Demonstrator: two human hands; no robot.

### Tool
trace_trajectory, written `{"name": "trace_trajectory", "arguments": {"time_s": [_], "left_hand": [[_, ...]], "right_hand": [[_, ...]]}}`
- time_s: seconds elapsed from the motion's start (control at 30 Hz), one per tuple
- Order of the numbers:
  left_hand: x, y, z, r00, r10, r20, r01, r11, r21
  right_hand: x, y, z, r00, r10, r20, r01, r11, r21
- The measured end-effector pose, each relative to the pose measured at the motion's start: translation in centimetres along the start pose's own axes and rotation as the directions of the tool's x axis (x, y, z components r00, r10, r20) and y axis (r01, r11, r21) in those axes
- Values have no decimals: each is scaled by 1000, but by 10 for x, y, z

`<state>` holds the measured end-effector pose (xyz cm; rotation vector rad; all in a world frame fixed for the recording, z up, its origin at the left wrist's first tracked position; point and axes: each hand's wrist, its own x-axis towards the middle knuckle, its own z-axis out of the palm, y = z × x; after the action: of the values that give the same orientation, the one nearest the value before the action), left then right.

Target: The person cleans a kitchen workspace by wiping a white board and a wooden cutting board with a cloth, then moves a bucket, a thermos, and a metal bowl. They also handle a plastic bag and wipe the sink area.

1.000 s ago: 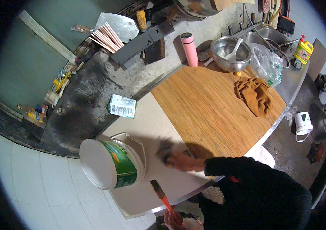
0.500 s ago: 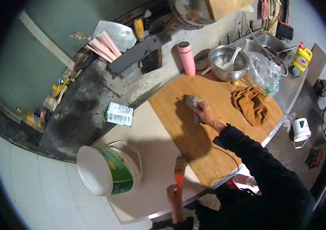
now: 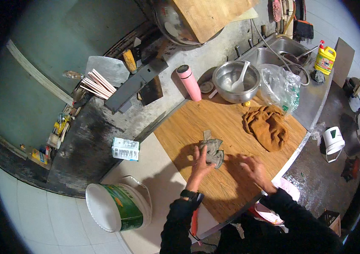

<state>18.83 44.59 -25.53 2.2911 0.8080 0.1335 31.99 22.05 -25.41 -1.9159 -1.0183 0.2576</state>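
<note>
The left hand (image 3: 200, 167), grip wide, rests against the cloth (image 3: 213, 154), perhaps steadying it; the right hand (image 3: 256, 170) hovers empty, grip loose.

- My two hands: left hand (image 3: 200, 166), right hand (image 3: 255, 170)
- Two cloths on the board (image 3: 226, 122): grey cloth (image 3: 212, 153) by my left, brown cloth (image 3: 268, 129) beyond my right
- One pink bottle (image 3: 189, 84), one steel bowl (image 3: 235, 97) beyond both
- One green-labelled bucket (image 3: 122, 207) left of them

Your left hand (image 3: 202, 168) covers part of the grey cloth (image 3: 214, 149); your left sleeve (image 3: 175, 224) partly hides the orange handle (image 3: 194, 222). The upper edge cuts off the wooden board (image 3: 213, 19); the packet's (image 3: 125, 150) print is too small to read.
</note>
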Motion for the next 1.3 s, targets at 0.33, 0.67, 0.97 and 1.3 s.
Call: {"name": "trace_trajectory", "arguments": {"time_s": [0.33, 0.67, 0.97, 1.3], "left_hand": [[47, -93, -54, 924, -84, -373, -107, 881, -462], [103, -252, -139, 626, -383, -679, 552, 833, 38], [236, -131, -79, 807, -188, -559, 319, 937, 145], [272, -18, -81, 880, -6, -475, -185, 917, -354]], "right_hand": [[-64, 63, -16, 977, -85, -196, 9, 933, -359], [-64, 66, -7, 977, -101, -187, -13, 849, -527], [-72, 77, -3, 980, -40, -196, -71, 846, -528], [-64, 68, -4, 974, -76, -216, -62, 821, -567]]}}
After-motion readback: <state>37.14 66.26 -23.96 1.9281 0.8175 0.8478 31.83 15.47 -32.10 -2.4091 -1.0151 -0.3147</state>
